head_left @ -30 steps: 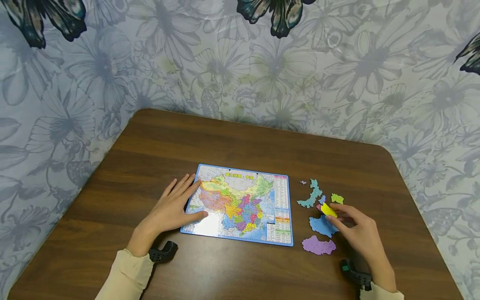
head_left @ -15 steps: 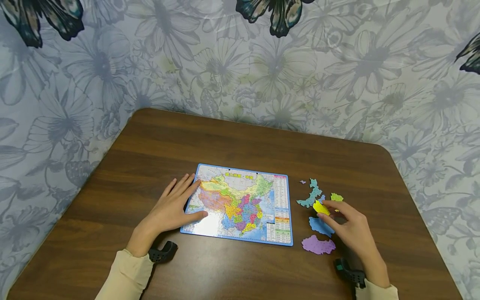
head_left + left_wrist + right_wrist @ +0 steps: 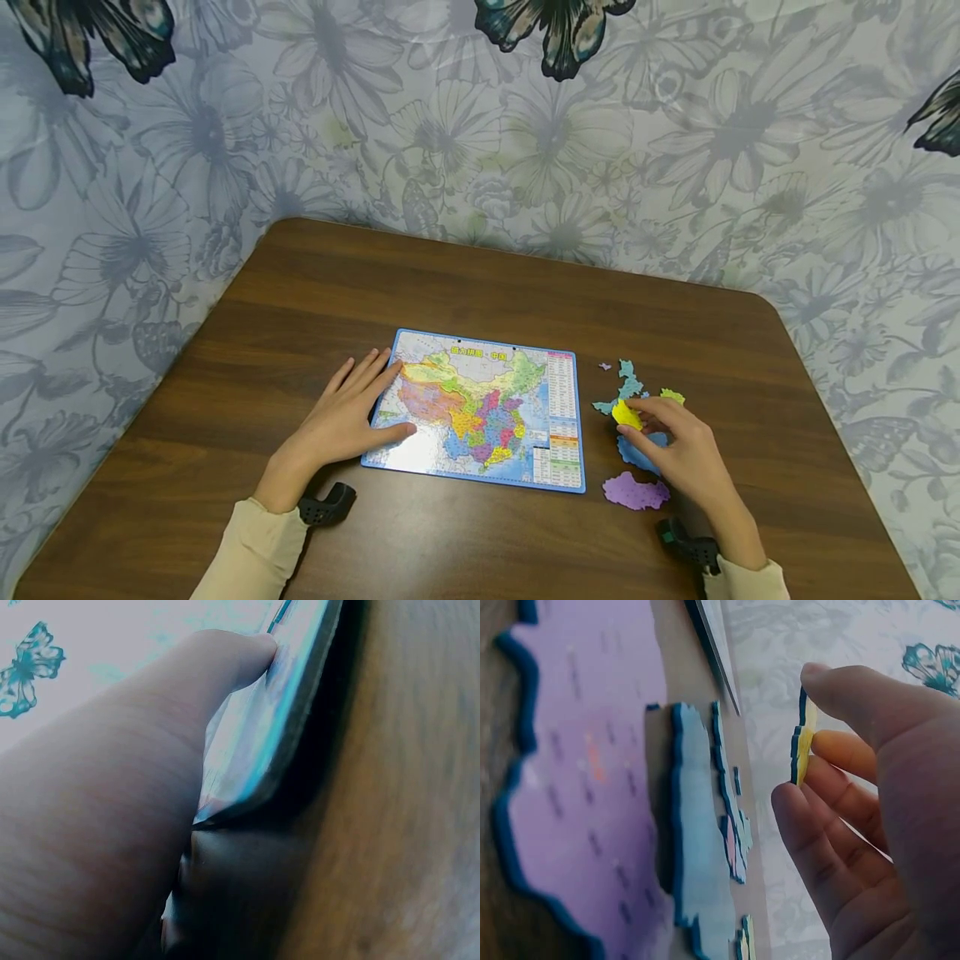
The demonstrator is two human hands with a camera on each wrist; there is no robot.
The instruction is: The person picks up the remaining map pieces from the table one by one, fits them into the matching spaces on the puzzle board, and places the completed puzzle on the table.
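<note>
My left hand (image 3: 341,417) lies with straight, spread fingers on the left edge of a blue-rimmed map puzzle board (image 3: 480,367). In the left wrist view its thumb (image 3: 232,660) rests on the board's corner. Over the loose pieces, my right hand (image 3: 686,450) pinches a yellow puzzle piece (image 3: 626,414) between thumb and fingers. The right wrist view shows this yellow piece (image 3: 804,746) edge-on, raised off the table. Below that hand lies a blue piece (image 3: 637,454), partly covered by it. A purple piece (image 3: 636,491) lies nearer the front.
A teal piece (image 3: 628,385), a lime green piece (image 3: 672,396) and a tiny lilac piece (image 3: 604,367) lie right of the board on the brown wooden table (image 3: 465,550). Behind the table hangs a flower-patterned cloth (image 3: 450,150).
My right hand has moved left with the yellow piece, from above the blue piece toward the board. My left hand and the board have stayed in place.
</note>
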